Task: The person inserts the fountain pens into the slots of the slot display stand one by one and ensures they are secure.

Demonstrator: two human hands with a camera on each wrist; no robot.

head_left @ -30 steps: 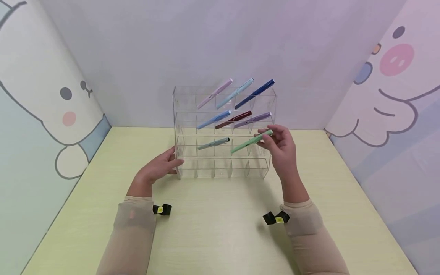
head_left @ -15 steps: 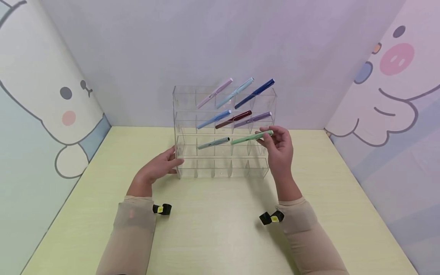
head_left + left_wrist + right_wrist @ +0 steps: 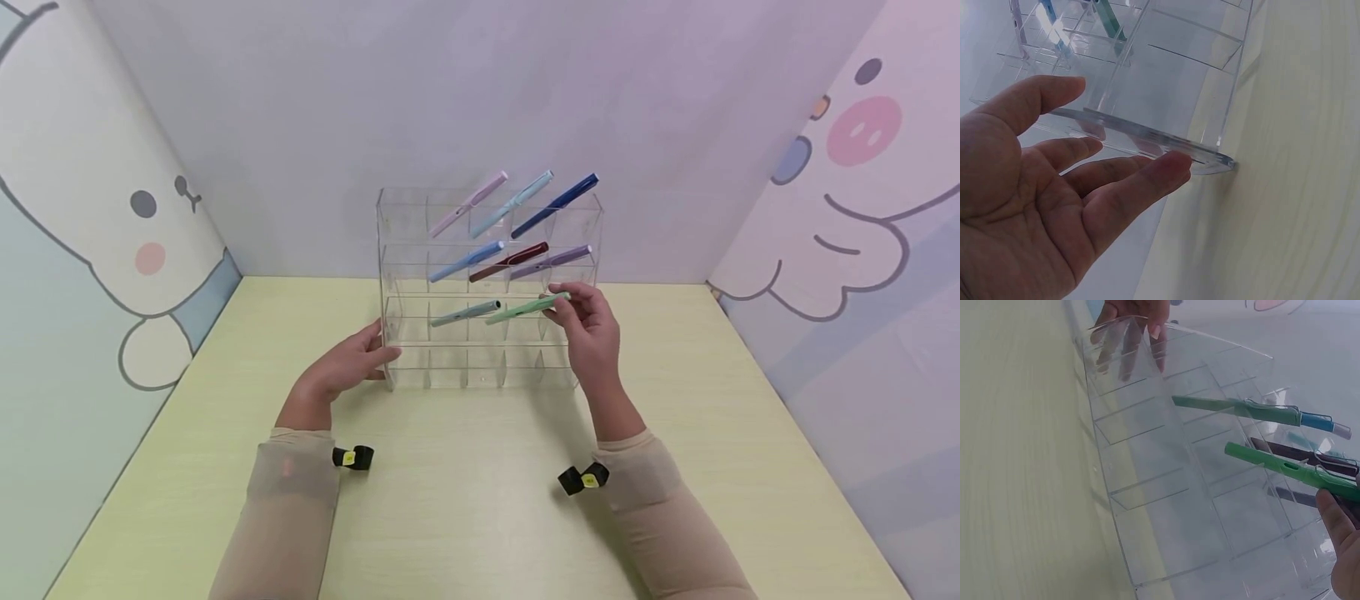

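In the head view a clear acrylic pen rack (image 3: 483, 357) stands on the table, tiered and divided into compartments. My left hand (image 3: 345, 360) holds its left side panel, thumb over the front edge and fingers along the outer face. A light green capped pen (image 3: 521, 309) is pinched between the thumb and fingers of my right hand (image 3: 594, 332). It slants over the third tier, lower end to the left, right of a grey-green pen (image 3: 465, 313) lying there. In the right wrist view the green pen (image 3: 1272, 462) crosses before darker pens; whether it touches the rack I cannot tell.
On the top tier lean a pink pen (image 3: 468, 204), a pale blue pen (image 3: 513, 203) and a navy pen (image 3: 555, 206). Below them are a blue pen (image 3: 467, 262), a dark red pen (image 3: 510, 262) and a purple pen (image 3: 551, 262). A wall (image 3: 315, 150) rises behind.
My right hand has moved left with the green pen, whose lower end has risen from its earlier, steeper slant and come nearer the grey-green pen. The left hand and rack have stayed put.
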